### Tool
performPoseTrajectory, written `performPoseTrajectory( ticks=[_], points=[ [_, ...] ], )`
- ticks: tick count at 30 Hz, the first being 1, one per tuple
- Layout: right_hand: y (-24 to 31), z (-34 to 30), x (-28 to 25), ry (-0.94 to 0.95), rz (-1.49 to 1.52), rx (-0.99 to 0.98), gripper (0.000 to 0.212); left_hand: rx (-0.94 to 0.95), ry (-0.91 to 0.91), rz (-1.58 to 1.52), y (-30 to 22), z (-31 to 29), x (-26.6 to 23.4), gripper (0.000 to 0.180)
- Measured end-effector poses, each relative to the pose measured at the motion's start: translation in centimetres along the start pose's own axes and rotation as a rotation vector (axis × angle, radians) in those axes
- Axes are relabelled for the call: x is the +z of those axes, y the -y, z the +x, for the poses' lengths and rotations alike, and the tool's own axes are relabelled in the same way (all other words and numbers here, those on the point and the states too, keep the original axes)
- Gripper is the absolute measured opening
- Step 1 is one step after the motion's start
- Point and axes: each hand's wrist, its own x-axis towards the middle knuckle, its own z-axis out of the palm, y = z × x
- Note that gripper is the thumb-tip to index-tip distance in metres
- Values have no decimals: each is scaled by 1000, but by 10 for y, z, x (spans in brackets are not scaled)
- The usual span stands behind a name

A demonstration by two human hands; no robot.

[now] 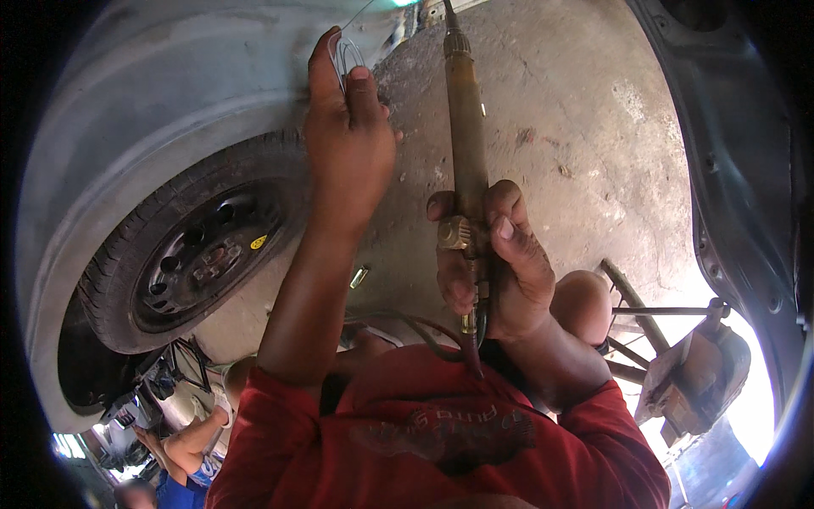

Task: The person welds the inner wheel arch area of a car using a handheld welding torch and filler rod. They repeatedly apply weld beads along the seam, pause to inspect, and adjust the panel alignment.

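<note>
Right grip (519, 276) is wrapped around the torch (468, 127), which points forward, and its hoses (471, 343) come out just behind that grip. Left grip (348, 153) pinches loops of thin wire (343, 55), just beside the car (212, 72). A wheel (153, 246) sits to the left of this grip and behind it. Rough floor (585, 127) lies under both grips. Ahead of them is a green glow (405, 2), but I can't see the torch's tip. My guess is the heating step, with torch and wire used together. The next move seems to call for a steady left grip and a careful right one.
</note>
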Motion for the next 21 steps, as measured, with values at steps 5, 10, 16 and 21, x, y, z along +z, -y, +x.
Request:
performPoseTrajectory(
  ticks=[5,10,16,21],
  points=[
    [1,-1,1,-20,-18,6,12,-38,-28,-49,-4,3,7,51],
    [3,1,0,-17,-64,6,14,-22,-34,-57,1,8,9,49],
    [2,1,3,-60,-61,14,15,-4,-22,-52,-1,13,14,49],
    [1,3,0,-39,-78,8,16,-24,-20,-49,7,15,11,48]
  ],
)
